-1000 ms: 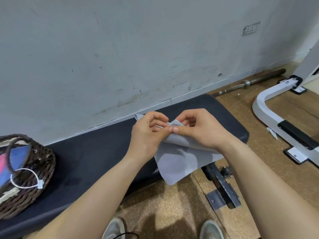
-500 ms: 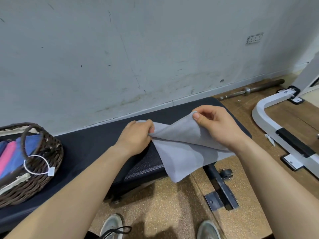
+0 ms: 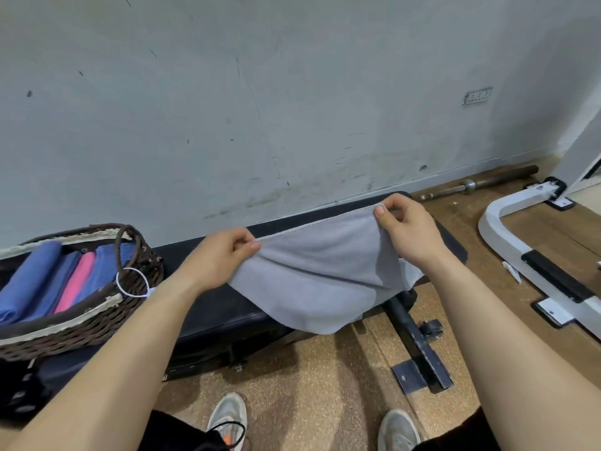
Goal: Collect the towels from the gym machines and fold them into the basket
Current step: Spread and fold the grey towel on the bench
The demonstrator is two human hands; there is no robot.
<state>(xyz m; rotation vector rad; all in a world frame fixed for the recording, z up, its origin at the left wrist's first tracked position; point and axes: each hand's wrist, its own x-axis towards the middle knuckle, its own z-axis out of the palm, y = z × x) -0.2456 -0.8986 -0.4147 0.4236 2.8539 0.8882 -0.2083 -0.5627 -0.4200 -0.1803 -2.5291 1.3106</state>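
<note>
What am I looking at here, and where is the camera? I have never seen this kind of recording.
No machine here: a person wears a wide-angle camera on the head, looking down at their own bare arms. The left hand and right hand each pinch a top corner of a grey towel, spread between them over a black bench. On the bench's left end stands a wicker basket holding folded blue and pink towels. A barbell lies by the wall; a white machine frame sits at right.
</note>
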